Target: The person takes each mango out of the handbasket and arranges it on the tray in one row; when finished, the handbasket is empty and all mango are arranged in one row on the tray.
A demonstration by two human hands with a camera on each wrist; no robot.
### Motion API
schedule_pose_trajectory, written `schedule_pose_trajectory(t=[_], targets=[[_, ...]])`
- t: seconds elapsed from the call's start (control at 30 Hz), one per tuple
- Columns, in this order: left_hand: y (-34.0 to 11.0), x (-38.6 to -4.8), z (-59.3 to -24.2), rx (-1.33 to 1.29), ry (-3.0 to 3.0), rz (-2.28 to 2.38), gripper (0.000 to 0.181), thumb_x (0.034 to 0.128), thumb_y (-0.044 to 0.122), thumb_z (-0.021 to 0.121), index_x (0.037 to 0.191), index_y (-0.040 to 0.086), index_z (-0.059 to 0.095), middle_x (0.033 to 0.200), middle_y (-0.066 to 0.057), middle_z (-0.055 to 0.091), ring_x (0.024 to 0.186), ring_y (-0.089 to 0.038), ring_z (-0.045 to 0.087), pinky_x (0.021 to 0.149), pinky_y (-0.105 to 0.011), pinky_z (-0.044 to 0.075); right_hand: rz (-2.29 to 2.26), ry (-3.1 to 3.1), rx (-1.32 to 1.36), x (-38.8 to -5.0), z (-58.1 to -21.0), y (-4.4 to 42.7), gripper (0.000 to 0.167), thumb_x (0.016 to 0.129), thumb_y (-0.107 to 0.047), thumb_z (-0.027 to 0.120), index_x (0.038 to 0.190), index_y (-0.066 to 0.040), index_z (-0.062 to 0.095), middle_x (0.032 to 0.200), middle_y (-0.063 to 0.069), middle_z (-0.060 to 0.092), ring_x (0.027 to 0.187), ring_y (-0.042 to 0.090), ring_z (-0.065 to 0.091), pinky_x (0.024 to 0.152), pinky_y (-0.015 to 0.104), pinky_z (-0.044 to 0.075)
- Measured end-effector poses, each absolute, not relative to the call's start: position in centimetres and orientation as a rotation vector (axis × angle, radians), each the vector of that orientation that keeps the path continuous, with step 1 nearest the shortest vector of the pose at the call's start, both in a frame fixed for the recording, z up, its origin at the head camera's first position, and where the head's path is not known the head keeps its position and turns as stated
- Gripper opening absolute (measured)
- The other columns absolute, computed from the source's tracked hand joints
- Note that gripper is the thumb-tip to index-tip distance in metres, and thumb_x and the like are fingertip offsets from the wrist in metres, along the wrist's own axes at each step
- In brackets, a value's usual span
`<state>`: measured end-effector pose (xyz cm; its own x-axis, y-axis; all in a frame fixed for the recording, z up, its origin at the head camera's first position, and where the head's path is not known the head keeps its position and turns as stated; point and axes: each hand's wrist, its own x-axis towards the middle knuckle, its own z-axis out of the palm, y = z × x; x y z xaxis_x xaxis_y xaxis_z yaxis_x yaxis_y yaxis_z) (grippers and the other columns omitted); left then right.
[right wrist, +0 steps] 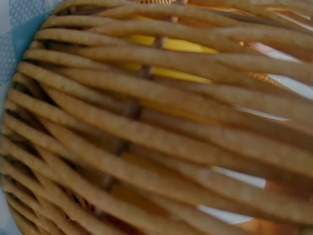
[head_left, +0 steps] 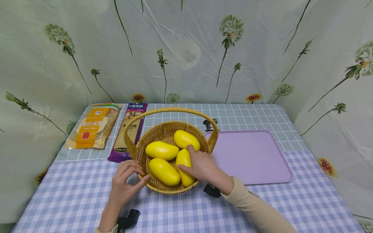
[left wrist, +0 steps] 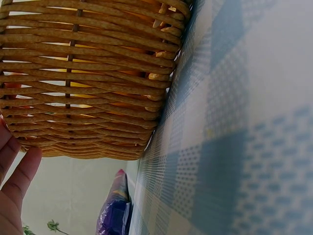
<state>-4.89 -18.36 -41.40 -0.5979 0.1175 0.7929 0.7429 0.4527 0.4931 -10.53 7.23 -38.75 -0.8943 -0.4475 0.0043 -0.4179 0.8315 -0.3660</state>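
The right hand [head_left: 204, 166] gripped one yellow mango [head_left: 183, 159] between thumb and fingers inside the wicker basket [head_left: 172, 191], where three other mangoes [head_left: 161, 150] lay. The left hand [head_left: 125, 179] pinched the basket's near-left rim, apparently to steady it; the raised wall presumably stopped the mangoes rolling. A purple tray [head_left: 250, 158] lay flat beside the basket
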Motion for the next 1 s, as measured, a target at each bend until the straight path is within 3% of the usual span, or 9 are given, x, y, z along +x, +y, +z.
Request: schedule_pose_trajectory(t=[0.4,1.0], targets=[[-18.44,-4.89,-41.70,-0.705,-2.017,-1.142,0.035,0.0862,0.034,0.070,0.071,0.004,0.060,0.082,-0.013,0.059,0.086,-0.033,0.051,0.092,-0.025,0.037,-0.570,2.913,-0.615,-10.93,-38.95,6.65,0.076,0.080,-0.060,0.064,0.124,-0.002,0.041,0.061,0.001,0.049,0.048,0.017,0.048,0.042,0.030,0.038],[-18.46,-4.89,-41.87,-0.700,-2.022,-1.147,0.035,0.0863,0.035,0.070,0.071,0.005,0.060,0.083,-0.014,0.059,0.087,-0.033,0.051,0.093,-0.025,0.036,-0.767,2.853,-0.572,-10.85,-38.59,6.79,0.076,0.079,-0.053,0.069,0.130,-0.005,0.038,0.089,0.008,0.060,0.062,0.018,0.054,0.052,0.031,0.043]])
